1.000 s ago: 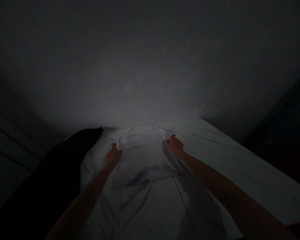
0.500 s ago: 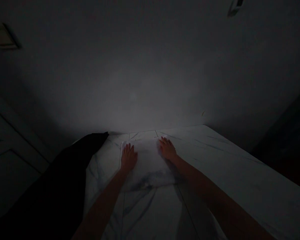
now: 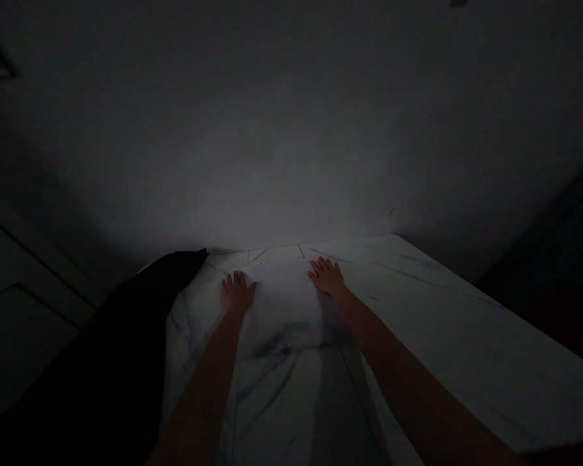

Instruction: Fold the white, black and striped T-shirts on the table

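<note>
A flat, whitish sheet (image 3: 282, 291), possibly thin cloth, lies on a marble-patterned surface (image 3: 418, 310); the dim light hides its exact kind. My left hand (image 3: 238, 292) rests palm down at the left edge of this sheet, fingers spread. At its upper right corner, my right hand (image 3: 326, 276) lies flat with fingers apart. Neither hand grasps anything. A dark smudgy patch shows along the sheet's near part, where its border is hard to make out.
Black fabric (image 3: 121, 336) covers the left side of the surface. A plain grey wall (image 3: 282, 142) rises behind the far edge. Panelled woodwork or a door (image 3: 24, 310) stands at the far left. The surface's right edge runs diagonally beside a dark area.
My left hand has slid left, off the sheet's middle toward its edge, with fingers spreading wider. My right hand has shifted only slightly. The view has tilted a little downward.
</note>
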A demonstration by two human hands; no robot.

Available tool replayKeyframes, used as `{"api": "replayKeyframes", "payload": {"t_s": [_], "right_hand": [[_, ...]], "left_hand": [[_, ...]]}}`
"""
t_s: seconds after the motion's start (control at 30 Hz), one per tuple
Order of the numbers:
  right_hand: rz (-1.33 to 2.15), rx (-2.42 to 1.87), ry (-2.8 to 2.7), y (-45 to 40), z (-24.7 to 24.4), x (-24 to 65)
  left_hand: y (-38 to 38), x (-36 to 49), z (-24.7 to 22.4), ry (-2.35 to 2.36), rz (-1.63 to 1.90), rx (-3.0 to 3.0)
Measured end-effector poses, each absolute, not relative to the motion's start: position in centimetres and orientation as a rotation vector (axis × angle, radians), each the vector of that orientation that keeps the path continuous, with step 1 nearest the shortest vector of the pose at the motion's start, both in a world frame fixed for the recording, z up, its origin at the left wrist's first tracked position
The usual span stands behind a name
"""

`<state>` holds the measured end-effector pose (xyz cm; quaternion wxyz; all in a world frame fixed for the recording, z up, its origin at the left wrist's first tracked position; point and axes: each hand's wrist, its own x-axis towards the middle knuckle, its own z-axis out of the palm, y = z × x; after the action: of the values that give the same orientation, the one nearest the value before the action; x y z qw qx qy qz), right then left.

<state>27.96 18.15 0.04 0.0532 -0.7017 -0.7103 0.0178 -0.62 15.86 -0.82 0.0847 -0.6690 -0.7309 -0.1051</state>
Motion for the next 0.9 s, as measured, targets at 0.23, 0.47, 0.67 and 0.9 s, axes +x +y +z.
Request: {"api": "replayKeyframes", "payload": {"t_s": [0.23,0.47,0.67,0.9], "right_hand": [[0.008,-1.773,-2.291,11.5,-0.4,21.2],[0.005,-1.585,-2.401,2.4,-2.7,23.2],[0.031,-1.714,-2.343,0.6,-3.0,28.6],[0.092,-1.808,-2.246,0.6,-3.4,30.3]], "left_hand": [[9.8,5.7,-1.9,-1.825,-0.426,-2.337],[1.7,2.0,-4.5,-1.658,-0.401,-2.443],[-0.7,-2.2,-4.9,-1.646,-0.433,-2.425],[-1.0,-4.0,-6.3,-1.647,-0.448,-2.395]]}}
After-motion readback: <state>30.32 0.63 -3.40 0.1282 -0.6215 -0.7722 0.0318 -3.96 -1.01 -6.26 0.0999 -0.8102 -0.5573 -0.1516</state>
